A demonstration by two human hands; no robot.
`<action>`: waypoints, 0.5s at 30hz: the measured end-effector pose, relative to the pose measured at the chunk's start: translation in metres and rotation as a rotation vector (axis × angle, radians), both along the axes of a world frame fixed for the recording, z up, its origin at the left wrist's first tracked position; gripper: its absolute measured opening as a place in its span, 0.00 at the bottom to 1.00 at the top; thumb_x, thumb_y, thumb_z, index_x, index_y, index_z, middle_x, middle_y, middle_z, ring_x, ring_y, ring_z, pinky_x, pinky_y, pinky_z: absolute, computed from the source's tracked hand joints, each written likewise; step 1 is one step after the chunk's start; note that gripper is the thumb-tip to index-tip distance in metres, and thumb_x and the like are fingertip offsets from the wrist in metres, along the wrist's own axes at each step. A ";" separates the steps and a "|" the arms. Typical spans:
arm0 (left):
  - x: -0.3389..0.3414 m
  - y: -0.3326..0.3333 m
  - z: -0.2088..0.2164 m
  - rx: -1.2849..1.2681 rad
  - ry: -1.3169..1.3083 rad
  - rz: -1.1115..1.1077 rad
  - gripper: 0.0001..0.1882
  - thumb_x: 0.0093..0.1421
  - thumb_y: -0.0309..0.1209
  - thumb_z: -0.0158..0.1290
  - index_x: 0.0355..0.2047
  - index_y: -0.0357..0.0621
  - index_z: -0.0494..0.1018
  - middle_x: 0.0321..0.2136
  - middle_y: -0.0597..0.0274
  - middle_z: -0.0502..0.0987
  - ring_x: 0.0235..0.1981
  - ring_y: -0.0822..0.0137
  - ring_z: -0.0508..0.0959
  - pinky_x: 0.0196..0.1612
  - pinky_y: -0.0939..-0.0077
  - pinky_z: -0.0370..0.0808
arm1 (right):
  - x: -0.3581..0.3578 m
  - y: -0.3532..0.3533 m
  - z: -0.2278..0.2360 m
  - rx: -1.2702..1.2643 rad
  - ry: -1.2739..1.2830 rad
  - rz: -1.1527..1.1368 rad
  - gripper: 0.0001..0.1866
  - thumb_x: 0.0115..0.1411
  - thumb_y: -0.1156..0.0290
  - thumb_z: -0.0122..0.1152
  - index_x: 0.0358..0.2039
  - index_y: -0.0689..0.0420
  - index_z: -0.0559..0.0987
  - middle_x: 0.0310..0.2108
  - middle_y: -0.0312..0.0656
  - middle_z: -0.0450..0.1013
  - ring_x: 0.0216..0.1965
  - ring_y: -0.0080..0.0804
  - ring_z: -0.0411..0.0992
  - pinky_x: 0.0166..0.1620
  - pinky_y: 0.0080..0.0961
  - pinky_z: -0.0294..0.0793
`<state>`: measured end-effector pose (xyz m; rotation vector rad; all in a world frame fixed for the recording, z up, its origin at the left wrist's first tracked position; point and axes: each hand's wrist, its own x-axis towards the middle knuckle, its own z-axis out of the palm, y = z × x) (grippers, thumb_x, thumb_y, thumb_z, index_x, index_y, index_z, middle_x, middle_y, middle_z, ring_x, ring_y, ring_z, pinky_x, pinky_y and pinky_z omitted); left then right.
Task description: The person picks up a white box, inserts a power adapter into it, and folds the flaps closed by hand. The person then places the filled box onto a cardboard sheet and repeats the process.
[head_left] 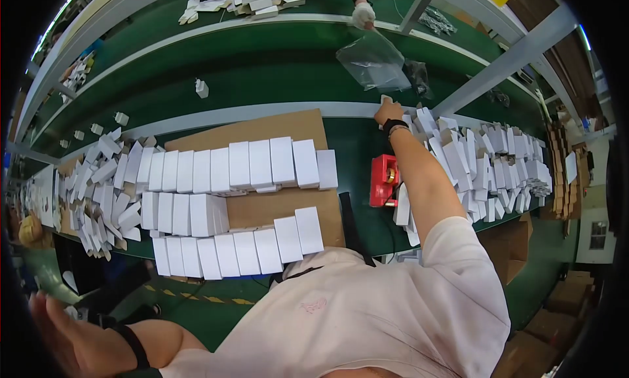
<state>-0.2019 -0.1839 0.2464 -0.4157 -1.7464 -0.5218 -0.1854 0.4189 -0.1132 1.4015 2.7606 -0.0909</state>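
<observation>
My right arm stretches forward across the bench. My right hand (390, 112), with a dark wrist strap, is at the white rail along the conveyor's near edge. Its fingers are closed, and a small white bit shows at their tips, too small to name. Just beyond, a clear plastic bag (375, 60) hangs from a co-worker's gloved hand (363, 15). My left hand (65, 335) is raised at the lower left, away from the bench, fingers stretched out and somewhat blurred. White boxes (261, 163) stand in rows on a cardboard sheet (282, 204) before me.
Loose white boxes are heaped at the left (105, 188) and right (472, 158). A red tape dispenser (382, 180) stands right of the cardboard. Several small white blocks, one nearer the middle (201, 88), sit on the green conveyor (262, 63). A slanted metal post (498, 63) rises at the right.
</observation>
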 end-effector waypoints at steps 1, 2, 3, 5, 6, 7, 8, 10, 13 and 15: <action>-0.005 0.000 -0.007 0.178 -0.150 -0.040 0.16 0.54 0.24 0.53 0.41 0.27 0.68 0.38 0.51 0.75 0.38 0.68 0.75 0.38 0.84 0.72 | -0.003 -0.003 -0.002 0.099 -0.023 -0.070 0.24 0.49 0.65 0.53 0.48 0.56 0.68 0.46 0.53 0.68 0.49 0.48 0.66 0.50 0.42 0.63; -0.019 -0.011 -0.016 0.162 -0.200 -0.087 0.15 0.55 0.25 0.53 0.42 0.29 0.69 0.38 0.52 0.74 0.38 0.69 0.75 0.39 0.84 0.72 | -0.005 0.000 0.000 0.095 -0.020 -0.066 0.24 0.49 0.65 0.53 0.48 0.56 0.68 0.46 0.53 0.68 0.49 0.48 0.66 0.50 0.42 0.63; -0.029 -0.020 -0.022 0.176 -0.321 -0.075 0.14 0.54 0.24 0.53 0.42 0.32 0.70 0.38 0.55 0.74 0.38 0.70 0.74 0.39 0.84 0.71 | -0.008 0.001 0.006 0.014 -0.075 -0.079 0.24 0.50 0.65 0.52 0.49 0.56 0.67 0.46 0.52 0.68 0.49 0.48 0.66 0.51 0.43 0.61; -0.059 -0.051 -0.041 0.210 -0.577 -0.099 0.16 0.56 0.27 0.52 0.45 0.35 0.69 0.41 0.58 0.72 0.42 0.72 0.71 0.46 0.82 0.66 | -0.008 0.010 0.010 -0.072 -0.126 -0.095 0.24 0.51 0.64 0.51 0.49 0.56 0.66 0.47 0.51 0.67 0.50 0.48 0.65 0.52 0.43 0.59; -0.073 -0.066 -0.053 0.235 -0.648 -0.145 0.15 0.57 0.26 0.51 0.45 0.36 0.69 0.41 0.59 0.72 0.41 0.72 0.71 0.45 0.82 0.66 | -0.010 0.016 0.007 -0.090 -0.134 -0.122 0.21 0.53 0.66 0.49 0.49 0.54 0.68 0.48 0.50 0.66 0.52 0.48 0.62 0.53 0.42 0.60; -0.089 -0.082 -0.070 0.242 -0.707 -0.160 0.16 0.56 0.27 0.53 0.45 0.36 0.69 0.41 0.60 0.72 0.40 0.73 0.71 0.44 0.82 0.66 | -0.011 0.019 0.003 -0.107 -0.146 -0.154 0.19 0.54 0.67 0.46 0.48 0.53 0.70 0.49 0.49 0.65 0.54 0.48 0.59 0.53 0.42 0.60; -0.101 -0.091 -0.084 0.247 -0.769 -0.176 0.16 0.55 0.27 0.54 0.44 0.37 0.70 0.40 0.60 0.72 0.39 0.74 0.71 0.42 0.82 0.67 | -0.011 0.018 -0.001 -0.116 -0.149 -0.154 0.19 0.54 0.67 0.46 0.48 0.53 0.70 0.49 0.49 0.65 0.54 0.48 0.59 0.53 0.42 0.60; -0.110 -0.078 -0.100 0.145 -0.884 -0.018 0.17 0.53 0.28 0.55 0.44 0.38 0.70 0.40 0.61 0.73 0.38 0.74 0.71 0.40 0.82 0.67 | -0.013 0.014 0.005 -0.056 -0.180 -0.102 0.19 0.55 0.67 0.46 0.48 0.53 0.70 0.50 0.46 0.66 0.53 0.48 0.60 0.52 0.39 0.61; -0.136 -0.076 -0.121 0.053 -0.935 -0.002 0.17 0.53 0.29 0.55 0.44 0.40 0.70 0.38 0.59 0.73 0.37 0.72 0.72 0.40 0.81 0.68 | -0.010 0.025 -0.007 0.023 -0.105 0.016 0.16 0.52 0.68 0.49 0.43 0.55 0.71 0.42 0.49 0.70 0.47 0.48 0.66 0.50 0.40 0.61; -0.156 -0.089 -0.140 0.030 -0.994 -0.011 0.17 0.52 0.29 0.55 0.43 0.39 0.70 0.37 0.58 0.74 0.36 0.71 0.72 0.39 0.79 0.69 | -0.011 0.023 -0.014 0.056 -0.094 0.054 0.15 0.52 0.68 0.48 0.41 0.55 0.71 0.38 0.47 0.73 0.45 0.47 0.69 0.50 0.43 0.60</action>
